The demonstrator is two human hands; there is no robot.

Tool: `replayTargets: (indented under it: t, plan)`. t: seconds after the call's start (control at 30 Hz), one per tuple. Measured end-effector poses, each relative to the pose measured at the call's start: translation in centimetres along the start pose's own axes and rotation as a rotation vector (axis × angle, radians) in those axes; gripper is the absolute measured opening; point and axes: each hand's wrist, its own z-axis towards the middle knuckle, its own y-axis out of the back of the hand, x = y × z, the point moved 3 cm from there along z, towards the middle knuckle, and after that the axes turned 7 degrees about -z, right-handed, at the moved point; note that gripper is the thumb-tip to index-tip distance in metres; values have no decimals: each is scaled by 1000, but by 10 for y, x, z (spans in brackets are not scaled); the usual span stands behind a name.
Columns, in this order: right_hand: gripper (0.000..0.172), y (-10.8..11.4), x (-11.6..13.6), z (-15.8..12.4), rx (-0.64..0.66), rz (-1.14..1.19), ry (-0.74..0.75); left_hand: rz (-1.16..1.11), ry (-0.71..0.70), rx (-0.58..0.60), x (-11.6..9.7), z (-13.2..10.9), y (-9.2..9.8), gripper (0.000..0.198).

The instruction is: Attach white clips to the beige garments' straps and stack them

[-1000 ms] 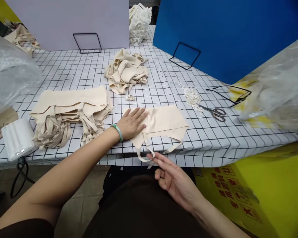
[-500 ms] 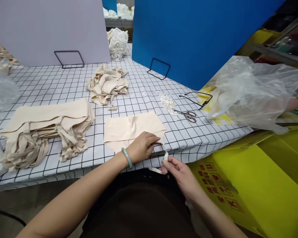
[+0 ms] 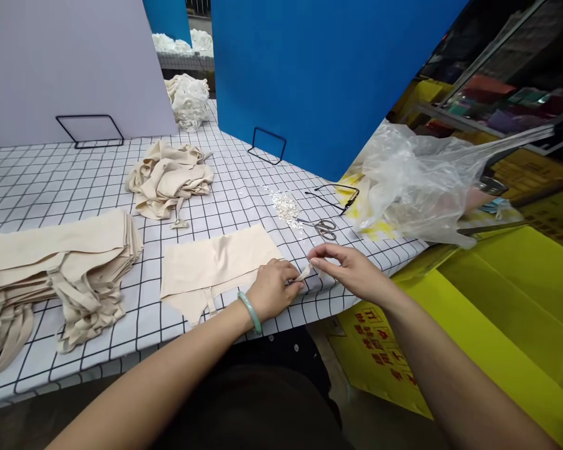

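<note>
A flat beige cloth piece (image 3: pixel 220 259) lies near the table's front edge. My left hand (image 3: pixel 274 289), with a green bangle at the wrist, rests on its right end, fingers closed over a light strap (image 3: pixel 304 274). My right hand (image 3: pixel 340 265) pinches the other end of that strap just to the right, above the table edge. To the left is a stack of beige cloth pieces (image 3: pixel 98 234) with hanging straps. Behind lies a crumpled beige pile (image 3: pixel 166 178).
Scissors (image 3: pixel 325 229), small white bits (image 3: pixel 286 208) and black glasses (image 3: pixel 349 201) lie beyond my right hand. A clear plastic bag (image 3: pixel 403 187) sits at the right, a yellow box (image 3: pixel 488 325) below it. Blue (image 3: pixel 300 81) and pale (image 3: pixel 75 69) boards stand behind.
My right hand has risen from below the table edge to just above it, bringing the strap up. My left hand has closed around the strap. The view has turned to the right.
</note>
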Motion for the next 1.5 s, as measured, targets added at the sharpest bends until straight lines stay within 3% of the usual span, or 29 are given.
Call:
replayTargets:
  t: [0.07, 0.1, 0.23, 0.37, 0.53, 0.63, 0.83, 0.9, 1.0, 1.07, 1.13, 1.2, 1.37, 1.5]
  plan:
    - [34, -4, -11, 1, -226, 19, -84, -108, 11, -51, 3, 4, -3, 23]
    - [37, -10, -17, -1, -266, 84, -155, -148, 5, -80, 6, 4, -4, 27]
    - [51, -54, -23, -18, 29, 635, -383, -116, -67, -140, 14, -3, -4, 29]
    - [48, -72, -13, -16, 7, 785, -450, 83, -106, -106, 13, -13, -6, 25]
    - [38, -70, -6, 1, 109, 777, -392, 196, -104, -55, 7, -18, -10, 21]
    - [30, -59, -2, 9, 59, 939, -365, 189, -75, -34, 7, -19, -12, 21]
    - [17, -45, 18, 14, 125, 1184, -340, 32, -61, -38, 5, -21, -12, 17]
    - [21, -45, 24, 10, 117, 1160, -321, -173, -28, -112, 2, -21, -4, 22]
    - [28, -49, 28, 0, 85, 995, -297, -693, 140, -245, 0, -21, 17, 28]
    - [31, -55, 30, -10, 88, 868, -276, -1055, 272, -261, -1, -22, 28, 23]
    - [31, -62, 30, -21, 109, 781, -263, -1277, 347, -248, -1, -24, 35, 25]
    - [33, -68, 29, -29, 137, 723, -270, -1327, 375, -239, 0, -29, 37, 28]
    - [44, -80, 29, -41, 126, 616, -251, -1177, 357, -280, 2, -40, 31, 32]
    - [30, -87, 31, -45, 4, 417, -198, -1167, 398, -271, 5, -47, 32, 36]
